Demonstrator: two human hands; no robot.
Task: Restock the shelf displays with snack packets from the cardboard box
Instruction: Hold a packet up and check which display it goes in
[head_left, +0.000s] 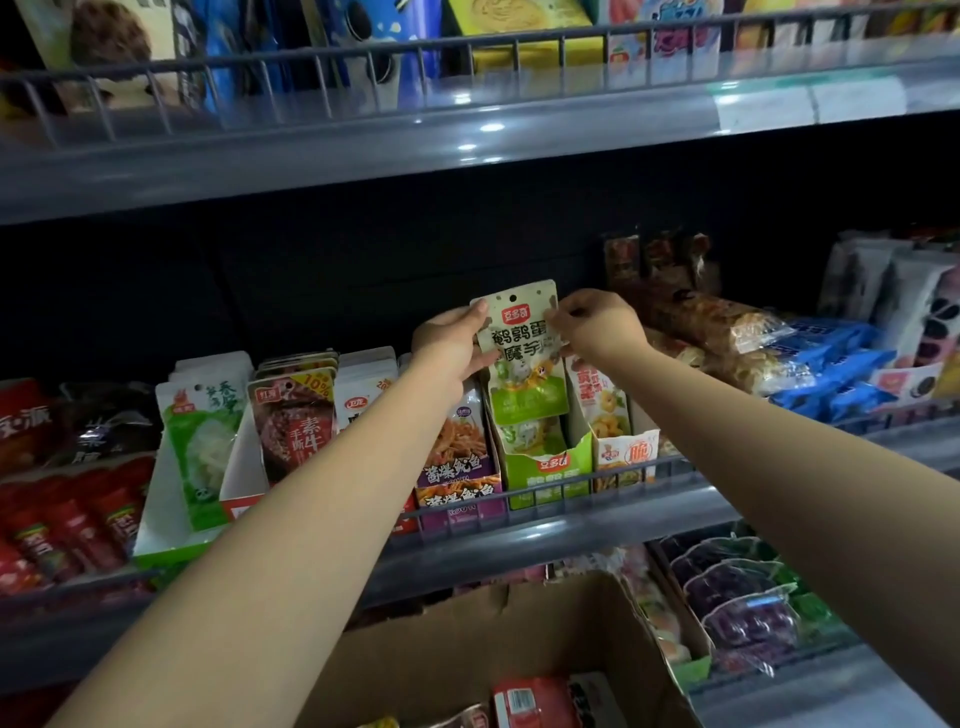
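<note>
Purple packets (457, 457) and an orange pack (605, 410) flank the green display box (550, 475) at centre frame. Both arms reach up: the left hand (449, 348) and right hand (597, 325) pinch the green packet's (522, 353) edges above it.

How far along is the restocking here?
Midway, apparently. Done: the green display box already holds matching packets. In hand: left hand and right hand hold a green packet above it. Left: the cardboard box still holds packets.

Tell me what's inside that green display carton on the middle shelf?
The green display carton holds matching green packets; both hands grip the raised green packet above it. Packets further back are hidden.
</note>
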